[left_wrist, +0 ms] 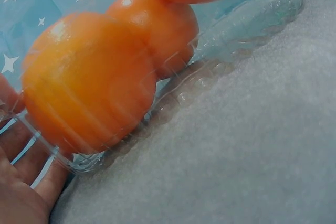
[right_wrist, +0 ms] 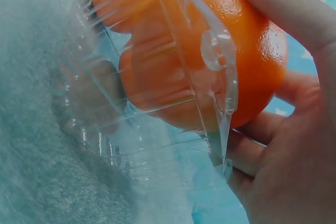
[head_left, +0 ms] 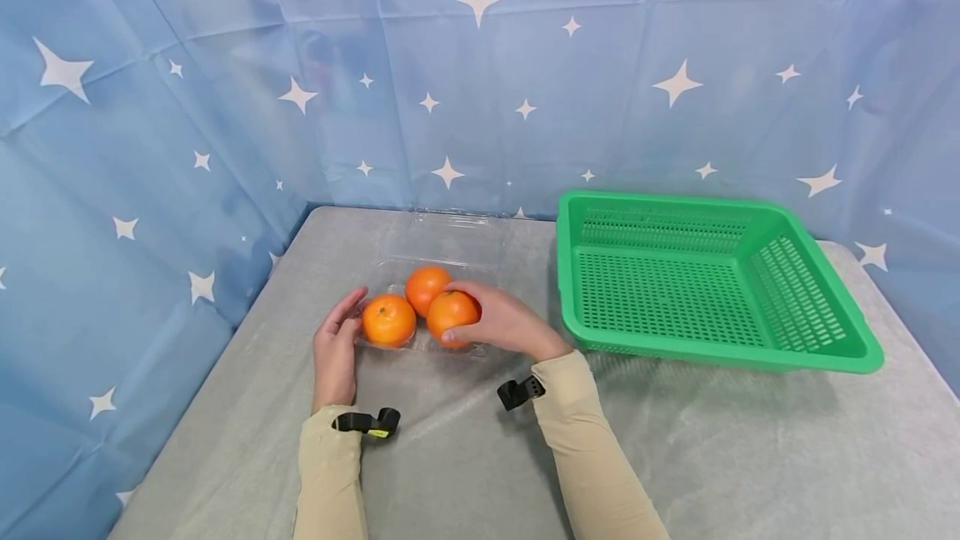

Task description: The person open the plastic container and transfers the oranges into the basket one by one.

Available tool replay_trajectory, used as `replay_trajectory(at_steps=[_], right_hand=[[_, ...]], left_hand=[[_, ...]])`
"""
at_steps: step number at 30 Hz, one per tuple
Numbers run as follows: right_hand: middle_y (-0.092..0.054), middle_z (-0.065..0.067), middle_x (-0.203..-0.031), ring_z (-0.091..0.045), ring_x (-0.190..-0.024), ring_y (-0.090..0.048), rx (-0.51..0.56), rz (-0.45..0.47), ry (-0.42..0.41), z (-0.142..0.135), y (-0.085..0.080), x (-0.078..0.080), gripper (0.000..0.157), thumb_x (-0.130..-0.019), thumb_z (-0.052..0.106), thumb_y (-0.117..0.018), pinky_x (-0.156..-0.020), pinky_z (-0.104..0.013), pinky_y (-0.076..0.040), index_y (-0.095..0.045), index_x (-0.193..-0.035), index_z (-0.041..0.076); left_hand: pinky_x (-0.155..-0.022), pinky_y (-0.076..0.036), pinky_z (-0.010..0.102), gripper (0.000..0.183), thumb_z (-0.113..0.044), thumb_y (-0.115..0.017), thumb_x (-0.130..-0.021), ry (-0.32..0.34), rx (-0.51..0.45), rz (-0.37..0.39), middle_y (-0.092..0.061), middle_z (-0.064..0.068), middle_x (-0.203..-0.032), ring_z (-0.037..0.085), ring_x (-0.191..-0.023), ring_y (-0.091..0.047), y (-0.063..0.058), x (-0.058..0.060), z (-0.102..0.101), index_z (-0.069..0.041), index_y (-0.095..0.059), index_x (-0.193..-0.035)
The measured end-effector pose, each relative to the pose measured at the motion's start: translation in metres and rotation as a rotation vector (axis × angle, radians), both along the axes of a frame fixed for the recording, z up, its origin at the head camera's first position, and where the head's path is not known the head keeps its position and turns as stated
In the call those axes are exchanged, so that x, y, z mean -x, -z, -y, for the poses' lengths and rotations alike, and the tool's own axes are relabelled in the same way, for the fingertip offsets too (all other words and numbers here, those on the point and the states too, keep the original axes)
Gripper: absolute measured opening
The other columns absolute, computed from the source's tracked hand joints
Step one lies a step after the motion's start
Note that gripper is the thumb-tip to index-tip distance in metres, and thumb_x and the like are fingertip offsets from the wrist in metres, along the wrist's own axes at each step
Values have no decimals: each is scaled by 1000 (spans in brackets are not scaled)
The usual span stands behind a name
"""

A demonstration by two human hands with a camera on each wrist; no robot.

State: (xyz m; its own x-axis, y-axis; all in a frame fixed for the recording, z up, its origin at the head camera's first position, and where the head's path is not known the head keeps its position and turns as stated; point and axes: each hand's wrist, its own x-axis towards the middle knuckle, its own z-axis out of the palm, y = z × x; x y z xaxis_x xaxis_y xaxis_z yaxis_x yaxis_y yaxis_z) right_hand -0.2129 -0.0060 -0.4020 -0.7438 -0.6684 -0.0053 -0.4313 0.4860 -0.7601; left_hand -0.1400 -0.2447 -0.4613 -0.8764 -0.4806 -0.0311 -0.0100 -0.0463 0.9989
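Note:
A clear plastic clamshell container (head_left: pixel 420 346) lies on the table with its lid (head_left: pixel 450 238) folded back. Three oranges are in view at it: one at the left (head_left: pixel 388 320), one behind (head_left: pixel 427 288), and one at the right (head_left: pixel 453 319). My right hand (head_left: pixel 504 319) grips the right orange, with the thumb on its near side; the right wrist view shows this orange (right_wrist: pixel 262 51) rising above the container wall. At the container's left end my left hand (head_left: pixel 335 357) rests with fairly straight fingers against the wall, beside the left orange (left_wrist: pixel 89 87).
A green perforated plastic basket (head_left: pixel 817 361) stands on the table to the right of the container. The grey cloth-covered table (head_left: pixel 450 473) meets a blue star-patterned curtain (head_left: pixel 600 65) at the back and left.

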Motion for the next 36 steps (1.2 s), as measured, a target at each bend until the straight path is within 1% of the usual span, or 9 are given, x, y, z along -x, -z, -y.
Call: replay_trajectory(at_steps=[7, 14, 22, 29, 36], right_hand=[[-53, 12, -112, -8, -91, -52, 12, 3, 14, 0, -1, 1, 71, -65, 54, -69, -76, -30, -44, -46, -127, 28], [-51, 13, -114, -8, -91, -51, 14, 2, 29, 0, -1, 1, 73, -64, 55, -69, -77, -30, -43, -46, -127, 29], [-50, 12, -116, -8, -93, -51, 36, 3, 27, -1, -2, 1, 73, -63, 56, -69, -78, -30, -43, -46, -126, 29], [-48, 14, -120, -7, -96, -50, 51, -21, 47, -2, -4, 1, 73, -62, 57, -70, -80, -31, -43, -46, -127, 31], [-44, 15, -126, -7, -101, -48, 79, -65, 51, -3, -3, 3, 72, -63, 55, -71, -81, -31, -42, -45, -127, 34]], left_hand=[[-97, -32, 35, 41, -7, -39, -87, -1, 8, -1, -52, -8, -122, 8, -113, -45, 1, 0, 0, -25, -57, -120], [-96, -33, 33, 41, -7, -39, -87, 4, 8, -17, -53, -8, -122, 7, -112, -46, 0, -2, 0, -24, -56, -121], [-97, -32, 34, 41, -8, -39, -87, -5, 13, -6, -52, -8, -123, 7, -113, -45, 0, -2, -1, -25, -56, -121], [-97, -32, 34, 41, -8, -39, -87, -5, 19, -4, -52, -8, -123, 8, -113, -45, 0, -2, -1, -25, -56, -121], [-98, -32, 36, 41, -7, -39, -87, -1, 2, -10, -52, -6, -124, 9, -114, -45, -1, -2, -1, -23, -56, -121]])
